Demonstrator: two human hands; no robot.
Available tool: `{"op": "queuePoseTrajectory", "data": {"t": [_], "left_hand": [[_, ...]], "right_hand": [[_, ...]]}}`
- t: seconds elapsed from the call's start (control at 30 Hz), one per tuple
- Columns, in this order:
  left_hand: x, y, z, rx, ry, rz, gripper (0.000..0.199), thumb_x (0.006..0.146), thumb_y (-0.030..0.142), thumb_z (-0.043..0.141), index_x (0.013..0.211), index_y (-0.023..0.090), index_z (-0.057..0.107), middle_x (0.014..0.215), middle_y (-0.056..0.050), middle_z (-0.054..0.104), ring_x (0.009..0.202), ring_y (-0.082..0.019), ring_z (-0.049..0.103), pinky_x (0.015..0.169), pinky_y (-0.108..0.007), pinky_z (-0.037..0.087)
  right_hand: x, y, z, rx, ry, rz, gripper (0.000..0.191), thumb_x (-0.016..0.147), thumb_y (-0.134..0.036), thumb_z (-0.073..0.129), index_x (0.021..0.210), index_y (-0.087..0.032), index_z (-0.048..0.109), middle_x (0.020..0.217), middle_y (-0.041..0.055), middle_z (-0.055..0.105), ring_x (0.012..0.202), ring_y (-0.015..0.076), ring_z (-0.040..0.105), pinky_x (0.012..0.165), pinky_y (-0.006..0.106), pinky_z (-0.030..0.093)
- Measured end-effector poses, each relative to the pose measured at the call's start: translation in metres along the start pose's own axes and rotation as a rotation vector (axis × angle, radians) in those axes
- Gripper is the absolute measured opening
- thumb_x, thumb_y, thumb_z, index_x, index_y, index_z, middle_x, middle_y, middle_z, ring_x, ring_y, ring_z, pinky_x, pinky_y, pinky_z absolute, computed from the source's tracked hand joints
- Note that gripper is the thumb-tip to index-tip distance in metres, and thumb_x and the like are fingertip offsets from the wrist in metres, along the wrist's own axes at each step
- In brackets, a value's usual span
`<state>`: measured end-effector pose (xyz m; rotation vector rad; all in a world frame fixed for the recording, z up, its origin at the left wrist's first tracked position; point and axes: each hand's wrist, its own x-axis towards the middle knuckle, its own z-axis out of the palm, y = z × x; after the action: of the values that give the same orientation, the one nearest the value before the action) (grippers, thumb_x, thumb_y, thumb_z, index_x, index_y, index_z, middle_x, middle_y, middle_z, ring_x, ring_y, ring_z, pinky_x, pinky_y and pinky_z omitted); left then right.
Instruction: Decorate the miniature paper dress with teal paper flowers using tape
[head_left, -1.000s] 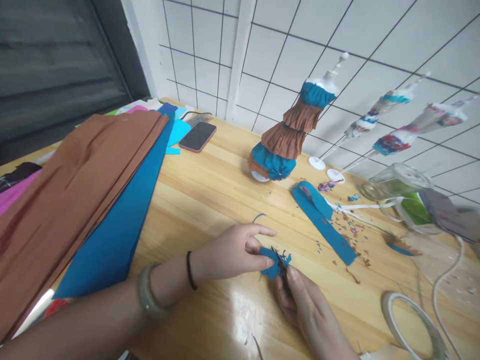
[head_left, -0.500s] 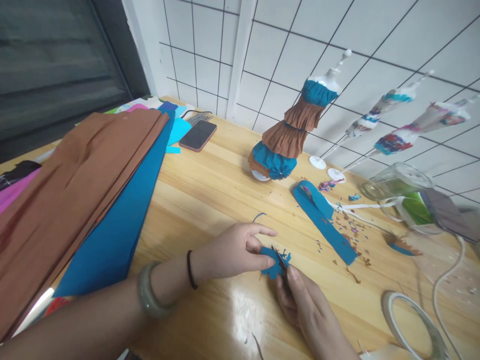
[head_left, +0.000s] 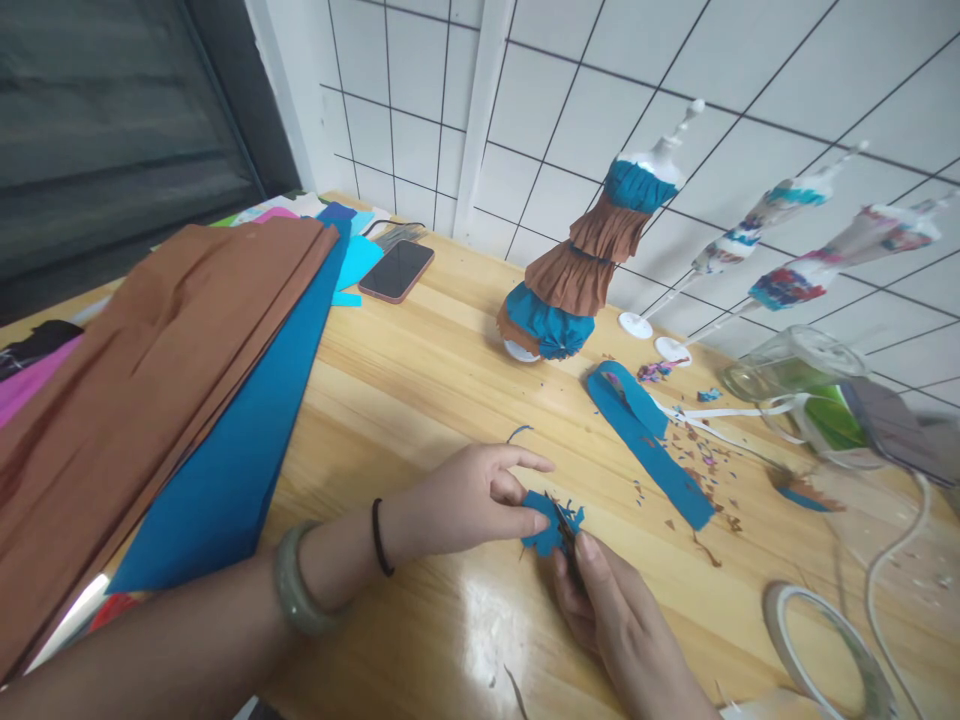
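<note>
Hardly anything had shifted since the earlier frame: both hands kept their places, and only the blue piece's outline looked slightly altered. Along the left side of the worktop (head_left: 390, 400) lay a brown sheet (head_left: 157, 370) over a blue sheet (head_left: 217, 500); a phone (head_left: 396, 271) lay nearer the far edge. The left hand (head_left: 472, 505) pinched the blue piece (head_left: 537, 541), thumb down on it, index finger stretched clear; it lay well short of the far edge, its rim ragged. Dark scissors (head_left: 564, 527) met its right part, blade gap too small to judge. The right hand (head_left: 619, 610) was closed around their handles. Beyond lay a blue strip (head_left: 652, 465) and scattered scraps (head_left: 705, 460).
</note>
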<state>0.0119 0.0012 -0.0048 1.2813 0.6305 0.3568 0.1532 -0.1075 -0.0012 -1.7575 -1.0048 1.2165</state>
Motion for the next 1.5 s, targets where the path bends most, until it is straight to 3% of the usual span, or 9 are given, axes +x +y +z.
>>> {"op": "queuePoseTrajectory", "data": {"t": [0.27,0.67,0.9,1.1,1.5], "left_hand": [[0.0,-0.002,-0.002,-0.011,-0.008,-0.001,0.049,0.071,0.025,0.063,0.117,0.014,0.051,0.051,0.009,0.042,0.048,-0.006,0.035,0.047,-0.018,0.027],[0.0,0.001,-0.003,0.015,-0.006,-0.034,0.051,0.07,0.024,0.063,0.118,0.013,0.05,0.058,0.005,0.052,0.053,-0.008,0.045,0.052,-0.019,0.032],[0.0,-0.003,-0.004,0.0,-0.007,-0.016,0.05,0.07,0.026,0.064,0.117,0.014,0.05,0.059,0.005,0.053,0.054,-0.008,0.046,0.053,-0.019,0.033],[0.0,0.0,-0.005,0.015,0.004,-0.01,0.049,0.071,0.024,0.062,0.118,0.014,0.05,0.056,0.007,0.051,0.053,-0.007,0.043,0.053,-0.019,0.033],[0.0,0.0,-0.005,0.003,-0.006,-0.008,0.049,0.072,0.024,0.062,0.118,0.014,0.049,0.057,0.006,0.052,0.052,-0.007,0.042,0.053,-0.019,0.033]], "right_hand": [[0.0,0.0,0.0,0.014,0.009,0.013,0.046,0.077,-0.064,0.043,0.059,-0.021,0.042,0.053,-0.0032,0.041,0.049,0.0126,0.04,0.047,0.022,0.036],[0.0,-0.003,0.0,0.023,0.042,-0.023,0.046,0.075,-0.064,0.045,0.059,-0.021,0.046,0.057,-0.0005,0.046,0.054,0.0145,0.044,0.052,0.022,0.041],[0.0,-0.002,-0.001,0.056,-0.014,-0.019,0.046,0.078,-0.062,0.045,0.058,-0.021,0.043,0.052,-0.0048,0.034,0.047,0.0108,0.035,0.045,0.021,0.036],[0.003,0.004,-0.004,0.011,-0.058,-0.06,0.046,0.08,-0.061,0.041,0.06,-0.021,0.045,0.053,-0.0028,0.038,0.052,0.0137,0.042,0.049,0.022,0.039],[0.004,0.009,-0.007,-0.072,-0.085,-0.11,0.044,0.086,-0.056,0.034,0.06,-0.021,0.043,0.055,-0.0025,0.04,0.053,0.0127,0.039,0.052,0.023,0.036]]}}
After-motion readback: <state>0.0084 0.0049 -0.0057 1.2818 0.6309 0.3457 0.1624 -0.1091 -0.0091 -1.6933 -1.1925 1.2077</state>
